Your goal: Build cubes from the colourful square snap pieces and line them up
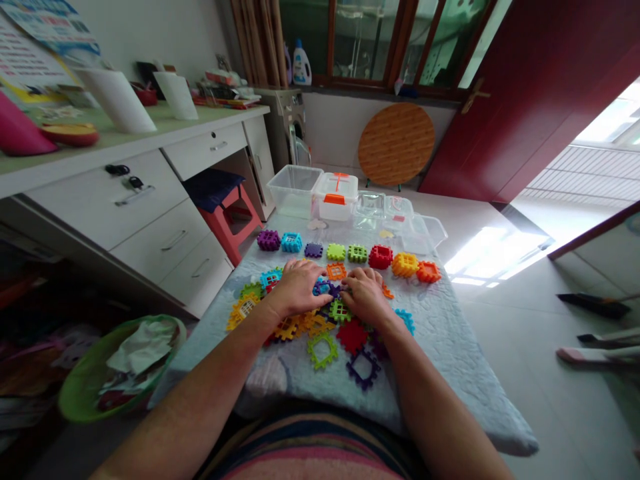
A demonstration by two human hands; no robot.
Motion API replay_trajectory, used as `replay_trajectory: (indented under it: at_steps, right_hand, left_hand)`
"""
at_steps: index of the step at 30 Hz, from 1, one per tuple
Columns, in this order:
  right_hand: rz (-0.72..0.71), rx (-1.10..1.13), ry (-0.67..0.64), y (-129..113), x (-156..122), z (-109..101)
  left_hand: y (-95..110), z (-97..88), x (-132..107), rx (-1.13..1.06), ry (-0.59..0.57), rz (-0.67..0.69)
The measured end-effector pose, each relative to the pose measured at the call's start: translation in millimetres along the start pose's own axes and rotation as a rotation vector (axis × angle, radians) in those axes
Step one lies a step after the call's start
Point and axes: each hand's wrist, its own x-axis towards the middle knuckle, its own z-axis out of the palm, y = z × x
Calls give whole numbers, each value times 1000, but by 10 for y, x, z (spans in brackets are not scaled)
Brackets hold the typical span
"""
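Partly hidden, blue-and-purple waffle blocks (324,288) are covered between left hand (299,288) and right hand (367,295), held close together at frame centre; fingers (305,268) curled downward, any grip on blocks not made out. Loose pile of plastic blocks (320,325) half-obscured beneath palms on quilted blanket (440,347); row of blocks (350,253) laid out just above.

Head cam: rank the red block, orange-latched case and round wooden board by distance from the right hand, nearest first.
1. Red waffle block: just ahead of the right hand, in the back row.
2. White case with orange latch: farther ahead, left of the hand.
3. Round wooden board: farthest back, right of the case.
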Motion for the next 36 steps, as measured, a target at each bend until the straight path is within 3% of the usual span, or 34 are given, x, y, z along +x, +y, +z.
replay_trajectory:
  at_steps: [6,13,21,27,36]
  right_hand:
    - [25,-84,-65,-48,48,38]
    - [81,-83,-69,-76,72,36]
    - [153,-65,-83,-92,137,15]
    - [124,-8,-17,-39,109,29]
    - [71,-57,-54,-28,135,75]
  left_hand:
    - [17,90,77,70,-84,-8]
    - [-29,174,94,32,-93,36]
    - [-81,202,32,-35,21,53]
    - [-92,186,-3,-49,62,32]
    - [-58,136,-39,-90,159,5]
